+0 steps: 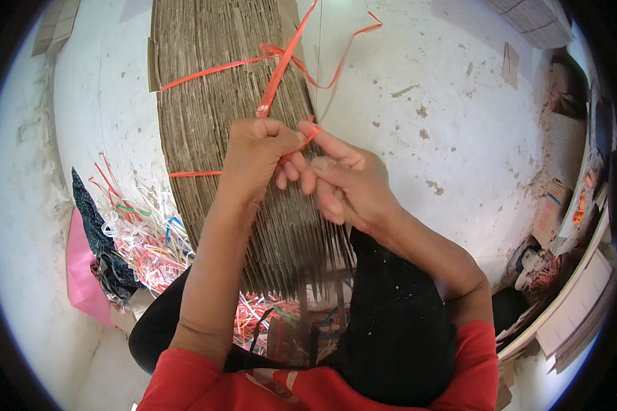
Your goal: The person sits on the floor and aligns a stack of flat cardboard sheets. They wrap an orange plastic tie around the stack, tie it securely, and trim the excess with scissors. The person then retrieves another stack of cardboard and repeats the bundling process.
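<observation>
Red plastic ribbon (216, 70) crosses the long brown cardboard stack (209, 130) before you; your left hand (253, 154) is over it, right hand (355, 181) at its right edge; thin multicoloured plastic strips (149, 243) lie left.

Stretched pale and scuffed as a floor (456, 161), marked w/ brownish patches. Carried, at L, a tangled heap of plastic strips (154, 253), mostly white and red, w/ a dk. patterned cloth (113, 264) and a pink sheet (82, 274) beside it; at upper R, a small cardboard pc. (509, 65) Extended below a bundle of cardboard sheets (202, 130) too, w/ contact unclear.
</observation>
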A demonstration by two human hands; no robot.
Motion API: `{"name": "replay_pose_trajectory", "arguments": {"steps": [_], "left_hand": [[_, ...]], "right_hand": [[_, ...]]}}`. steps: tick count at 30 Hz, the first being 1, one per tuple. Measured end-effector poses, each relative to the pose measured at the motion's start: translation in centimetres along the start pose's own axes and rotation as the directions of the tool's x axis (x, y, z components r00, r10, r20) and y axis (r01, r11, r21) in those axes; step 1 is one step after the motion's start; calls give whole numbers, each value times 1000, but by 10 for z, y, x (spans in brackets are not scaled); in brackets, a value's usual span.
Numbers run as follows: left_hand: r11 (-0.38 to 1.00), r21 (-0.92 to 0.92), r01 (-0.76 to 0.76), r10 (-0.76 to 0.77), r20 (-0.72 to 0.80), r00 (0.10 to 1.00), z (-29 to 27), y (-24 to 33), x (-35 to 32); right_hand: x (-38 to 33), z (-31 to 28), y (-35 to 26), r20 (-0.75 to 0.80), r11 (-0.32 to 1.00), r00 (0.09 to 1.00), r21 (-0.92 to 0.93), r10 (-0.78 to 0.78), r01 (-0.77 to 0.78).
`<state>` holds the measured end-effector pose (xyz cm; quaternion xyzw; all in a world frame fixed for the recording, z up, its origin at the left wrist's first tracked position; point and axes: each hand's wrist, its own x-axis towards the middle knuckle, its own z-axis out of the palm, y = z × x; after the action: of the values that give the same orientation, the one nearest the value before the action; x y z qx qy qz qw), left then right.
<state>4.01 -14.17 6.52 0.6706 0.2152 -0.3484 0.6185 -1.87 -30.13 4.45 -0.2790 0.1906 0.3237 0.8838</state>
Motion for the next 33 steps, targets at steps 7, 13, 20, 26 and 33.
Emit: {"name": "replay_pose_trajectory", "arguments": {"steps": [7,13,20,26,33], "left_hand": [[964,238,-118,72,193,979,-6,14,-3],[53,904,-425,624,303,721,-43,-12,-18],[831,169,-531,488,238,840,-34,-15,-10],[915,-251,-316,375,242,895,-23,-13,6],[824,238,-514,449,277,849,-53,-22,9]], "right_hand": [[11,-4,-19,161,367,909,-877,-384,310],[24,-45,-18,17,257,940,-960,-342,111],[34,-48,-7,-118,987,987,-131,-111,95],[46,-26,-18,38,997,996,11,-78,78],[58,-52,-26,-122,875,992,-477,21,-77]]}}
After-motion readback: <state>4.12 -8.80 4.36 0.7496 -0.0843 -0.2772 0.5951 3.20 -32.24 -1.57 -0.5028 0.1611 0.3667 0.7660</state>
